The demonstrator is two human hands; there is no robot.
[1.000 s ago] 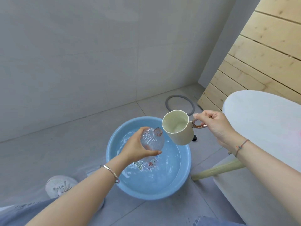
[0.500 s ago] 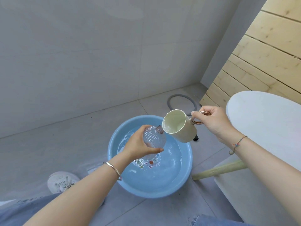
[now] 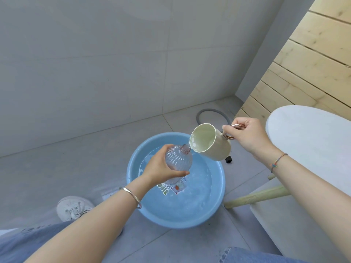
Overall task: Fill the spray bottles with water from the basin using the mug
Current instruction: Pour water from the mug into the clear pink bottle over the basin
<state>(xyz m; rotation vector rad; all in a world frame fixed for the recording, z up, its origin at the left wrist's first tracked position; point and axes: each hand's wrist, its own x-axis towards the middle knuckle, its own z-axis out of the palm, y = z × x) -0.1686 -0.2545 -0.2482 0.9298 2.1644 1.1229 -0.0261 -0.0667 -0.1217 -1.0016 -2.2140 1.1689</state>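
Presently, the largest item is the white round table [image 3: 307,141], lying right of and beyond the right hand [image 3: 248,137]. Beneath the left hand [image 3: 158,168] sits the blue basin [image 3: 180,222] on the tiled floor, holding clear, rippled water. A coloured print shows through the water directly under that hand's grip. The cream faceted mug [image 3: 212,149] is held by its copper-coloured handle, which the right hand's fingers and thumb pinch. The mug is tipped nearly onto its side, long axis running from the grip down and leftward, mouth facing left, lower lip at the bottle's neck. How much water the mug holds cannot be judged. The clear ribbed spray bottle [image 3: 179,160], with no spray head fitted, is gripped round its body by the left hand, fingers and thumb curled about it, above the basin's water. Its long axis is tilted, the open threaded neck pointing up and rightward from the grip toward the mug's lip. Its fill level cannot be told. A silver bangle [image 3: 133,194] circles the left wrist, and a thin cord bracelet [image 3: 279,160] circles the right.
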